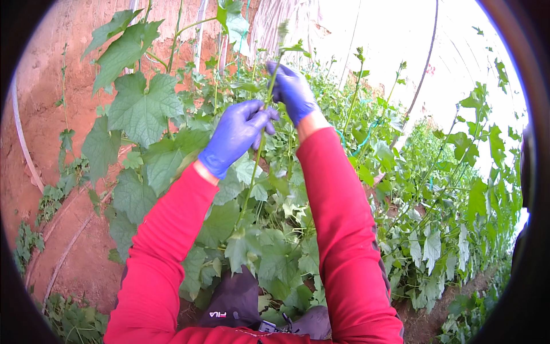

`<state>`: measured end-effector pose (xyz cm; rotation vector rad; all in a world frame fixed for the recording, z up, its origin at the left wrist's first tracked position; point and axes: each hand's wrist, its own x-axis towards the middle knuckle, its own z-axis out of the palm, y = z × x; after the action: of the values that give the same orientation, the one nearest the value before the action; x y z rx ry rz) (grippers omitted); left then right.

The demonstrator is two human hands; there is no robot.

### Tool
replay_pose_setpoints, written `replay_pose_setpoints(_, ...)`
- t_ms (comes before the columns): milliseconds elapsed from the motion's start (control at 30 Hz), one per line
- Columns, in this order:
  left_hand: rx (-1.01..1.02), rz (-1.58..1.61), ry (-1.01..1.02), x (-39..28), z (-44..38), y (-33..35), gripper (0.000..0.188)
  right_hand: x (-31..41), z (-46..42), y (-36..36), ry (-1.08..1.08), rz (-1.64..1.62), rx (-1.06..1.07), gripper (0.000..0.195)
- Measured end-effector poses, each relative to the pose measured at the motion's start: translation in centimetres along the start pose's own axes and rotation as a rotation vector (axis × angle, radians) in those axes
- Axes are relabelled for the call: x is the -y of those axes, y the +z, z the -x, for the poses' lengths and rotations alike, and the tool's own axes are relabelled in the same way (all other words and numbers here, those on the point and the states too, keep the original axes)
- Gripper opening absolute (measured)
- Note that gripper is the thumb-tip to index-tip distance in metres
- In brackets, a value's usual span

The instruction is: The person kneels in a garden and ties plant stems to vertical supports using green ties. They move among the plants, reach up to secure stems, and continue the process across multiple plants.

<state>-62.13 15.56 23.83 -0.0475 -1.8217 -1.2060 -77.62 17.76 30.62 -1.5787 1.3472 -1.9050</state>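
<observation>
A climbing vine stem (252, 176) rises from broad green leaves in front of me and leans slightly right. My left hand (240, 135), in a blue-purple glove, pinches this stem between thumb and fingers. Just above it on the right, my gloved right hand (295, 91) has its fingers bent against the upper stem; whether they close around it is hidden. The shoot tip (282, 32) above both hands is blurred. Large lobed leaves (146, 105) hang left of my left hand.
More vines (464, 150) climb on the right, some beside thin green twine (365, 139). A reddish earth wall (56, 129) stands at left, with a pale curved pole (23, 129) against it. A dark thin pole (423, 73) arches at the back right. Foliage surrounds my legs (234, 301).
</observation>
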Motion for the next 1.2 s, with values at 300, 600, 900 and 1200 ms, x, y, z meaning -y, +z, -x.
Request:
replay_pose_setpoints(300, -0.133, 0.066, 0.032, -0.4, 1.0, -3.0, 0.019, -1.8, -1.3, 3.3, 0.003, 0.095, 0.113, 0.023)
replay_pose_setpoints(600, -0.049, 0.062, -0.075, 2.0, -8.4, -0.6, 0.026, 0.6, 5.9, -3.0, -0.293, 0.820, -0.057, 0.032)
replay_pose_setpoints(900, -0.188, -0.031, 0.069, 0.6, -7.9, 0.9, 0.020, 1.4, 4.6, -4.1, -0.236, 1.127, 0.000, 0.028)
replay_pose_setpoints(1200, -0.061, 0.179, 0.132, -1.5, -7.4, 1.0, 0.024, 4.9, 0.0, -5.2, -0.217, 0.439, 0.073, 0.024)
